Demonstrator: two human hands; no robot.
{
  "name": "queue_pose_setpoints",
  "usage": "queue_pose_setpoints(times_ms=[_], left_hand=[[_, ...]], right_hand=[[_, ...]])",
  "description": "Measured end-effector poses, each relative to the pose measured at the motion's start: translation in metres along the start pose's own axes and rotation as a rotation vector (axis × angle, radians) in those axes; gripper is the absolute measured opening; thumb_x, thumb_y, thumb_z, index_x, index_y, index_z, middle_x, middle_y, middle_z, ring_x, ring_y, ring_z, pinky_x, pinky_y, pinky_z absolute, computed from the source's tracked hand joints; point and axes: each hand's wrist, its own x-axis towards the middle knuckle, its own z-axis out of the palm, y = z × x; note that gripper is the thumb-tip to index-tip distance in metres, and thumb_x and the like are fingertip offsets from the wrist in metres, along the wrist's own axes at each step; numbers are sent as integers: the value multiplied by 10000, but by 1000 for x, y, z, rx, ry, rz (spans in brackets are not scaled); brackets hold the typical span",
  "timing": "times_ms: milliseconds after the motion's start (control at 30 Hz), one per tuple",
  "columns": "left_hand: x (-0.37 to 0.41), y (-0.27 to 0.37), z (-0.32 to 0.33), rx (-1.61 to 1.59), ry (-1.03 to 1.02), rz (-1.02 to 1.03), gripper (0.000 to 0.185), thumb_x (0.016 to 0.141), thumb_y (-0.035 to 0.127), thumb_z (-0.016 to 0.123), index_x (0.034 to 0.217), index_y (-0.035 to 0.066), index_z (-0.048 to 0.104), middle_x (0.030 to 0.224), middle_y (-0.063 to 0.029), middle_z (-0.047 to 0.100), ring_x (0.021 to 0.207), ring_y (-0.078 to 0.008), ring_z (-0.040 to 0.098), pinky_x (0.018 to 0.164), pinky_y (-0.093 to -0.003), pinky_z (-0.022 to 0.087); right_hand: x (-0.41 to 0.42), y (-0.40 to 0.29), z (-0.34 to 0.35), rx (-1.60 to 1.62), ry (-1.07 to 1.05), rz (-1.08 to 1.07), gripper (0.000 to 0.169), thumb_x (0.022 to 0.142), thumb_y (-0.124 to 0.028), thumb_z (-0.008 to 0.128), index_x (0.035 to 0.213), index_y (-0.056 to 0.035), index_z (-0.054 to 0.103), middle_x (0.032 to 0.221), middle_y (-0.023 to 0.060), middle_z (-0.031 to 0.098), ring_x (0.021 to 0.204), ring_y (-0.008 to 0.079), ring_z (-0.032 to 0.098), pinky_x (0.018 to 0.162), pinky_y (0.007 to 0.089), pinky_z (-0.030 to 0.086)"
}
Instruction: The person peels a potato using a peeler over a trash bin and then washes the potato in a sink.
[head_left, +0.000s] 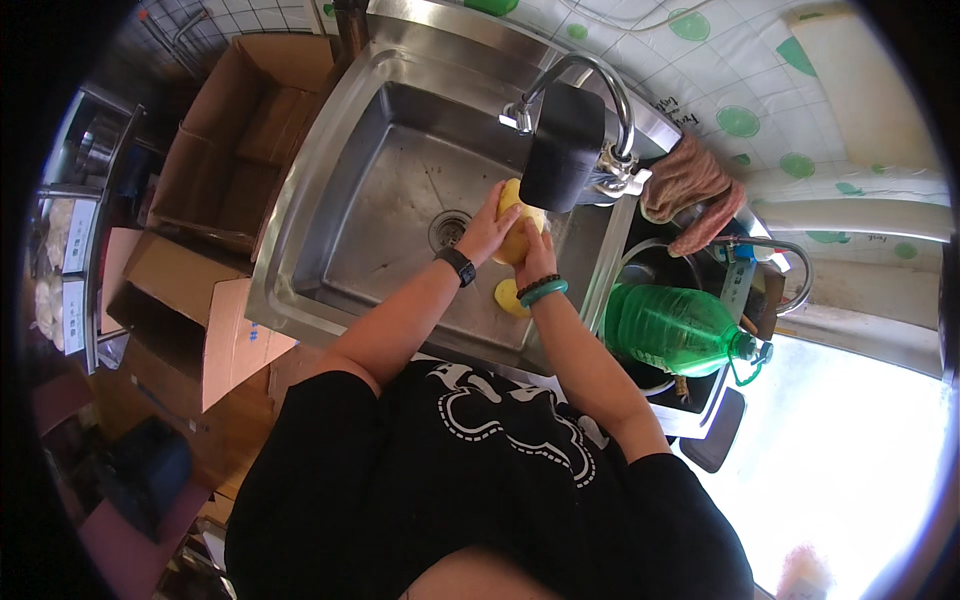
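Observation:
Both my hands are over the right part of a stainless steel sink (360, 217) and grip one large yellow potato (513, 244), which looks peeled. My left hand (486, 229), with a dark watch on its wrist, holds it from the left. From the right, my right hand (537, 251) closes around it, below a black faucet-mounted unit (564, 146) that hides part of the view. A second yellow piece of potato (511, 298) lies on the sink floor beside my right wrist. The drain (448, 229) is just left of my left hand.
A curved chrome faucet (626, 97) rises at the sink's back right. Beyond the right rim stand a large green plastic bottle (671, 328) and a pan (652, 255), with a reddish cloth (690, 187) behind. Open cardboard boxes (199, 187) stand left of the sink, near a metal shelf (94, 300).

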Motion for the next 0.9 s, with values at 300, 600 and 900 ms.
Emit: queue_pose_setpoints(times_ms=[300, 600, 900], left_hand=[[-27, 25, 22, 412, 301, 272, 481, 802, 118, 505, 1228, -20, 331, 1179, -232, 416, 1063, -418, 410, 891, -390, 369], [15, 29, 21, 875, 282, 636, 235, 810, 136, 467, 968, -20, 545, 1149, -206, 467, 1092, -376, 409, 928, -404, 337], [21, 1, -5, 88, 261, 237, 361, 896, 189, 358, 1182, -28, 403, 1144, -208, 474, 1100, -320, 428, 929, -337, 338]], right_hand=[[29, -17, 9, -199, -55, -16, 412, 863, -362, 438, 1126, -46, 468, 1030, 74, 538, 901, 170, 529, 764, 307, 439], [81, 16, -24, -332, -180, -337, 355, 849, -352, 478, 1072, -78, 507, 988, 56, 561, 852, 167, 566, 698, 291, 476], [33, -4, 26, 292, -129, 211, 457, 847, -418, 457, 1127, -58, 482, 1022, 69, 573, 881, 191, 579, 704, 320, 487]])
